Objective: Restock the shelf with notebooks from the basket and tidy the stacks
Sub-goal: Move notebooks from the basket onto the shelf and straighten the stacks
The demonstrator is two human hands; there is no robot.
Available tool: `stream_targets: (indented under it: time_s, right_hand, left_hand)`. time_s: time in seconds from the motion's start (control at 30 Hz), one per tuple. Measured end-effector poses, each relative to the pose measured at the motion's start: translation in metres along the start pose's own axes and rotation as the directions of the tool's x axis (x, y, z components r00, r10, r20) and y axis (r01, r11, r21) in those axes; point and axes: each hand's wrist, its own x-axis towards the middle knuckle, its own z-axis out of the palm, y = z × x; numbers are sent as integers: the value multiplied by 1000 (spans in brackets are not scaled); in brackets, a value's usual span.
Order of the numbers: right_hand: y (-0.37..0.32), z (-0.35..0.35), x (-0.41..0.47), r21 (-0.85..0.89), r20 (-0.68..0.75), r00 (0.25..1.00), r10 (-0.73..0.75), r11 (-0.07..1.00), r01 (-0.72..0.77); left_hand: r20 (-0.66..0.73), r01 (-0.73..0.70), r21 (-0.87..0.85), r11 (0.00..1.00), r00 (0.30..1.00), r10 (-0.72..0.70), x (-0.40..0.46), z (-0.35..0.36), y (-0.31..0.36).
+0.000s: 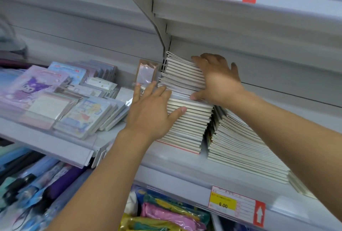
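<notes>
Tall stack (185, 119) of notebooks sits on shelf (185, 167), w/ 2nd stack (240, 147) just beside it on the right. Left hand (149, 112) lies flat vs stack's left side, fingers straight. Right hand (216, 80) grips upper notebooks, fingers on top, thumb under.

- Your left hand (149, 114) is bare: no glove, ring or band on any finger that shows.
- Your right hand (220, 80) is bare as well, with nothing on the fingers or the back of it.
- Your fingernails are short and plain, without polish.
- Both wrists carry no watch or bracelet.
- Both forearms are uncovered as far as they reach the lower edge of the view; no sleeve or cuff shows on either.
</notes>
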Motion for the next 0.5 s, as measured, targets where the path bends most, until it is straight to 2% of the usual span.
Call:
stream_targets:
  time_s: [0.07,0.13,0.27,0.37,0.43,0.5]
  right_hand:
    - [0,-12,6,-63,44,999,-28,998,30]
    - [2,-20,14,-72,94,995,17,997,-10]
    - [21,-15,19,166,176,981,79,980,-109]
    - [31,-13,11,301,218,974,55,946,-120]
    - [35,-10,1,525,237,970,59,832,-179]
    - [35,-5,-4,765,255,953,166,568,-304]
  left_hand:
    - [-1,-3,4,1000,1000,3,1,0,0]
    - [-12,-8,4,1000,1000,8,3,2,-1]
    - [-33,-11,13,1000,999,11,4,3,0]
    - [-28,-13,14,1000,1000,14,3,3,0]
    - [-20,-14,0,1000,1000,14,2,2,1]
    - [-46,-18,-53,998,999,16,1,1,2]
